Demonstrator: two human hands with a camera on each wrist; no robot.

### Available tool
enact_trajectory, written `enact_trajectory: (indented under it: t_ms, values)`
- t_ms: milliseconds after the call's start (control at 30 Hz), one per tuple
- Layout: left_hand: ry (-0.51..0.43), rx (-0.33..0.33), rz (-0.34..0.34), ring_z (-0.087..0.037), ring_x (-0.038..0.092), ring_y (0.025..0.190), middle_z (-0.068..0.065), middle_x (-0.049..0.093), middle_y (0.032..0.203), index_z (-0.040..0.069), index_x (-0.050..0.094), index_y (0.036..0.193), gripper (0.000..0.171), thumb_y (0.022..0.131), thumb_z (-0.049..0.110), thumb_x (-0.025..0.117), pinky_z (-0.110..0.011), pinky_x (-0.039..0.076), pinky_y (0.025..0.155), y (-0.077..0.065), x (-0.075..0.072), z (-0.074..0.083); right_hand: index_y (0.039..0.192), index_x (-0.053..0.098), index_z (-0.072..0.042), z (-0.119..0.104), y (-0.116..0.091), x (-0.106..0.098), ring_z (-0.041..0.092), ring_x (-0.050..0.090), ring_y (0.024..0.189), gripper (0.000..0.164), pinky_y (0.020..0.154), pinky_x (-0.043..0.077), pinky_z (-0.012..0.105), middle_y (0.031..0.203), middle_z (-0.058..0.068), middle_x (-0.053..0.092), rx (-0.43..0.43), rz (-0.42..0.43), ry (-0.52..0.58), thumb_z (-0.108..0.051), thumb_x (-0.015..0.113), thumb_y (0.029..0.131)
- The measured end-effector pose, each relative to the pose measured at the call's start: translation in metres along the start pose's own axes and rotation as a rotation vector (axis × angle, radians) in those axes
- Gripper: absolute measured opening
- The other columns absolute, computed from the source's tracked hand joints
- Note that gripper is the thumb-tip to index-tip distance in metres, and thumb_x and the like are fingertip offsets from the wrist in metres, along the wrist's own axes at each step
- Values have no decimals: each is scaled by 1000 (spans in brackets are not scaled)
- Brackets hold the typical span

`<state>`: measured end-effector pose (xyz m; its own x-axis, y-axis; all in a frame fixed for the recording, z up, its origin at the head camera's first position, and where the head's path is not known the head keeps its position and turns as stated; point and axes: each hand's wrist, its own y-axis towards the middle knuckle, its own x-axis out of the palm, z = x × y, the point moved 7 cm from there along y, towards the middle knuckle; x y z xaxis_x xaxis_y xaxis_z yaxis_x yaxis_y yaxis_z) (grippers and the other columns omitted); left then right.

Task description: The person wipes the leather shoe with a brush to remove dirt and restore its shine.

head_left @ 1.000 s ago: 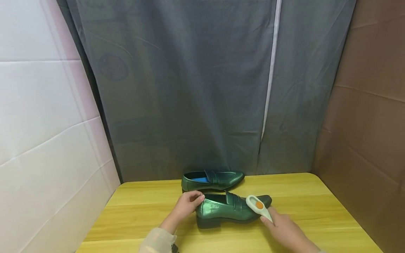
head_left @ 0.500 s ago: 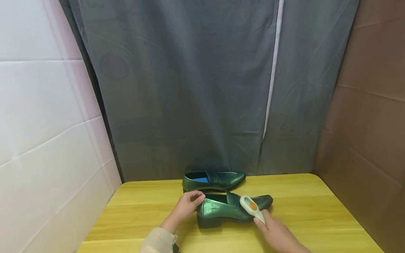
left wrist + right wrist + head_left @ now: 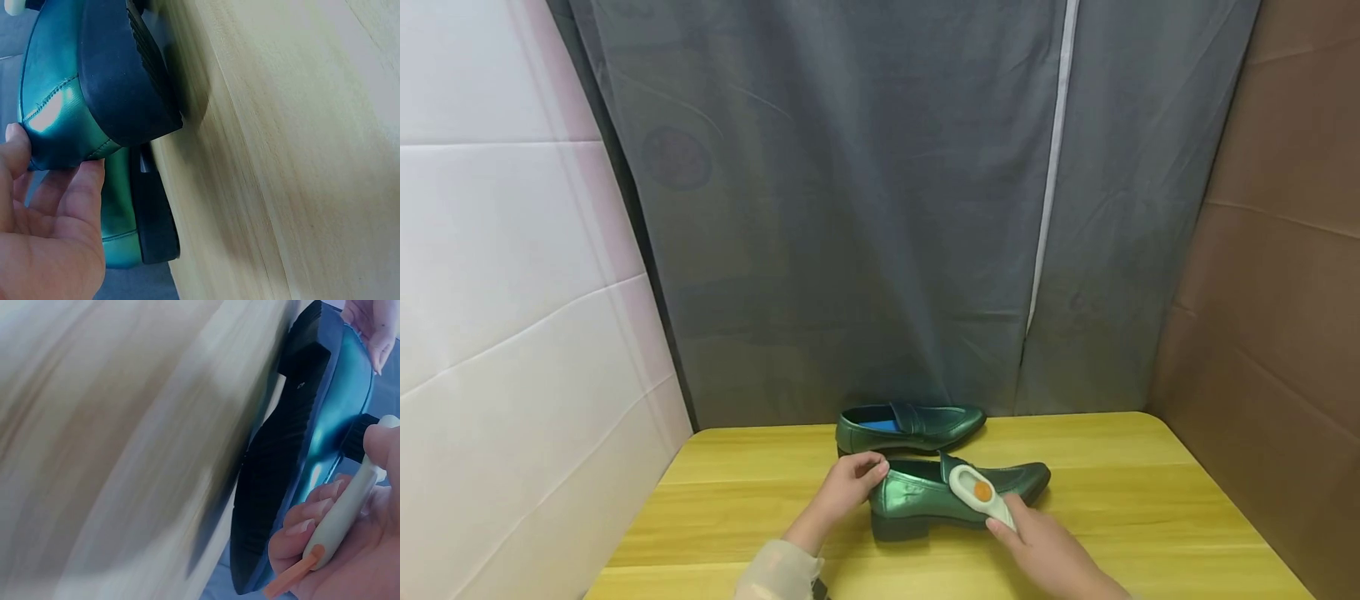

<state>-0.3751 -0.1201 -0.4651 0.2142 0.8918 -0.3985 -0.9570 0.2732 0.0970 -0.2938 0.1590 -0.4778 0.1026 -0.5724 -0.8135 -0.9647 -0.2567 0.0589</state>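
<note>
A metallic green loafer stands on the table, its toe to the right. At its heel, my left hand pinches the back rim between thumb and fingers; the left wrist view shows the thumb on the leather. My right hand grips the pale handle of a small brush with an orange spot on its head. Dark bristles meet the near side of the shoe by the strap in the right wrist view. An orange loop hangs from the handle's end.
A second green loafer with a blue patch inside stands just behind, along the back edge of the wooden table. A grey curtain rises behind it. White fabric bounds the left, brown fabric the right.
My right hand has slid the brush leftward along the shoe's side, from near the toe to beside the strap. The left hand keeps its hold at the heel.
</note>
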Motion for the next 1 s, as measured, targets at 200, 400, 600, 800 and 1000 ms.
enact_trajectory:
  t_ms: [200, 400, 600, 800, 1000]
  values:
    - [-5, -7, -3, -14, 57, 87, -11, 69, 106, -4, 66, 120, 36, 101, 27, 62, -32, 56, 74, -1, 0, -1, 112, 49, -15, -11, 2, 1, 8, 47, 65, 39, 58, 40, 28, 77, -7, 51, -60, 1, -39, -52, 49, 103]
    - [-2, 2, -35, -14, 56, 86, -9, 67, 103, -2, 65, 120, 35, 102, 28, 62, -29, 53, 72, -2, 1, 0, 110, 48, -15, -18, 3, 3, 8, 44, 62, 35, 55, 37, 26, 75, -6, 48, -78, -8, -10, -49, 51, 103]
    - [71, 30, -111, -39, 61, 120, -15, 62, 125, 2, 57, 129, 56, 86, 25, 82, -48, 55, 96, -4, 6, 0, 111, 49, -15, -22, 6, 5, 7, 45, 63, 34, 56, 38, 25, 75, -7, 49, -80, 3, -25, -48, 52, 103]
    - [63, 13, -123, -50, 49, 134, -17, 57, 136, 4, 55, 131, 68, 75, 18, 91, -59, 44, 109, -6, 7, -2, 111, 49, -15, -28, 10, 7, 8, 45, 63, 33, 55, 37, 26, 75, -7, 50, -77, -1, -27, -47, 53, 103]
    - [55, 32, -124, -47, 53, 131, -18, 57, 134, 3, 53, 134, 70, 76, 16, 90, -56, 46, 107, -7, 8, -3, 107, 48, -17, -35, 14, 9, 8, 44, 60, 38, 53, 36, 25, 73, -7, 48, -89, 1, -43, -55, 50, 101]
